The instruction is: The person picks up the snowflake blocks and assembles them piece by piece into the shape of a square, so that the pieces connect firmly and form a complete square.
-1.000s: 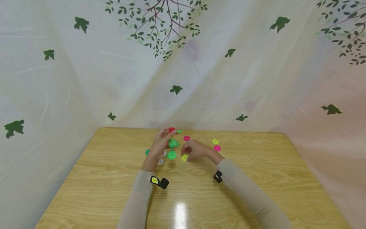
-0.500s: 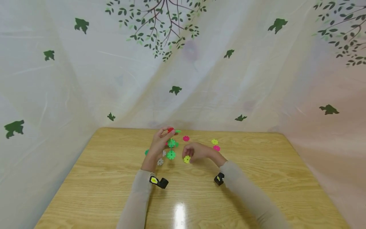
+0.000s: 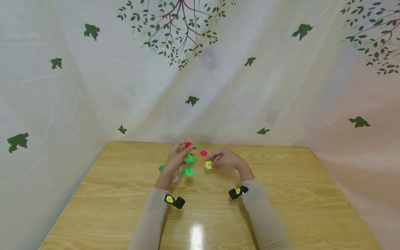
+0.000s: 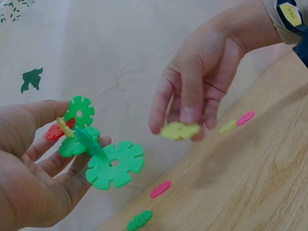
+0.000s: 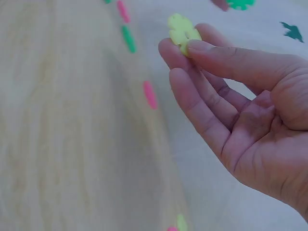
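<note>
My left hand holds a joined cluster of slotted, flower-shaped plastic discs. In the left wrist view the cluster shows a large green disc in front, a red disc by the fingers, a small yellow disc and further green ones. Between thumb and fingertips, my right hand pinches a single yellow disc. That disc is raised off the table, to the right of the cluster and apart from it. Fingers hide part of the red disc.
On the wooden table lie loose discs: a pink one between the hands, a green one and a white one near my left wrist. Another pink disc lies farther right. A printed curtain hangs behind.
My right hand has lifted the yellow disc slightly up and to the right, and its wrist has turned. My left hand keeps its hold on the cluster in nearly the same place.
</note>
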A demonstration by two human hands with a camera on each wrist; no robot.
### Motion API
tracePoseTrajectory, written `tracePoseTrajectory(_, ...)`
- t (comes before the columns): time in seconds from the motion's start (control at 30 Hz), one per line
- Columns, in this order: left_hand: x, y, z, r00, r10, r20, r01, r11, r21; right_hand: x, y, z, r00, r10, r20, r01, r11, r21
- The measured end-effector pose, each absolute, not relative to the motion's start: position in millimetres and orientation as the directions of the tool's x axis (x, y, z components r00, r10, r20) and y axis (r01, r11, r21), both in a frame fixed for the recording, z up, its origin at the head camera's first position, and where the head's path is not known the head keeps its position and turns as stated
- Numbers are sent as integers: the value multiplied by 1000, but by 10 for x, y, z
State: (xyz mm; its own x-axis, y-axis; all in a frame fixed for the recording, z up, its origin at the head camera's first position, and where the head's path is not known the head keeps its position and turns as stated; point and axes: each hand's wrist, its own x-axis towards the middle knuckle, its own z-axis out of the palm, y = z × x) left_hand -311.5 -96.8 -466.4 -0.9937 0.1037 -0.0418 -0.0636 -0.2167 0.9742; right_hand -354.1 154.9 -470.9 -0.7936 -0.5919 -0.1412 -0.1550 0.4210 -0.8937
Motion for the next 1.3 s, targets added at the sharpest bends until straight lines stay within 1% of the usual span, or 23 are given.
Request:
tracePoseTrajectory(0.1,-3104,-953,-4677,-994,106,-42,-64,-212,975,-3529,1575,-4658,-844,-526,-105,-103,351,-931)
tracePoseTrajectory(0.23,-3102,-931,-4689,-993,108,-37,-59,-210,976,-3484,1540,-4592,-896,-443,-17,-95,231,-968)
tracePoseTrajectory(0.47,-3113,-910,-4711,-993,112,-45,-66,-197,978,-3396,1332,-4522,-946,-308,106,-123,33,-992)
tracePoseTrajectory(0.67,-3115,-908,-4711,-992,115,-53,-74,-183,980,-3360,1212,-4519,-959,-245,142,-144,-8,-990)
tracePoseTrajectory(0.77,-3117,-900,-4702,-993,107,-55,-74,-183,980,-3361,1190,-4537,-964,-228,140,-137,-31,-990)
tracePoseTrajectory(0.97,-3126,-878,-4706,-993,104,-50,-70,-198,978,-3355,1151,-4557,-978,-153,144,-132,-87,-988)
tracePoseTrajectory(1.17,-3122,-868,-4711,-992,116,-46,-69,-200,977,-3351,1134,-4576,-974,-159,161,-151,-72,-986)
tracePoseTrajectory(1.3,-3115,-862,-4708,-994,103,-44,-63,-187,980,-3345,1112,-4565,-974,-145,173,-159,-101,-982)
